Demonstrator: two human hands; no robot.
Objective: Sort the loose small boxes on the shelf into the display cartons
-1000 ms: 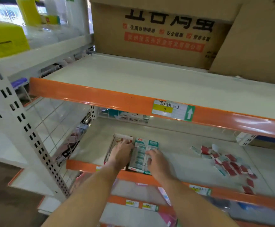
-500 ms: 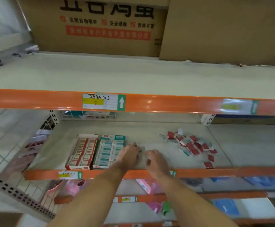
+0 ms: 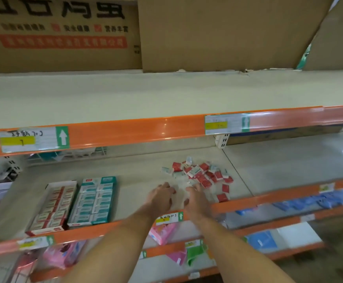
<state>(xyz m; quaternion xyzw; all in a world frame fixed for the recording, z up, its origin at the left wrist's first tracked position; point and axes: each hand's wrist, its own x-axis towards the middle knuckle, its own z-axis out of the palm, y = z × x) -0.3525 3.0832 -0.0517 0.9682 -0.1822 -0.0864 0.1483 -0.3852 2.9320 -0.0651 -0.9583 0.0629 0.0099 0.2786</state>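
Note:
Two display cartons stand side by side at the left of the middle shelf (image 3: pixel 137 188): a red-and-white carton (image 3: pixel 53 208) and a teal-and-white carton (image 3: pixel 94 201), both packed with rows of small boxes. A heap of loose small boxes (image 3: pixel 202 174), red ones and white-teal ones, lies to the right. My left hand (image 3: pixel 160 198) and my right hand (image 3: pixel 197 198) hover close together over the shelf between the cartons and the heap, fingers relaxed and pointing at the heap. Neither holds anything. Motion blur hides the fingertips.
The orange shelf rail (image 3: pixel 125 131) of the bare upper shelf hangs just above the hands. Large cardboard boxes (image 3: pixel 217 33) stand at the back of that shelf. Pink, green and blue packets (image 3: pixel 162 233) fill the lower shelves. The middle shelf's right bay holds nothing.
Both hands left the teal carton and moved right along the shelf toward the heap of loose boxes. The view swung right with them.

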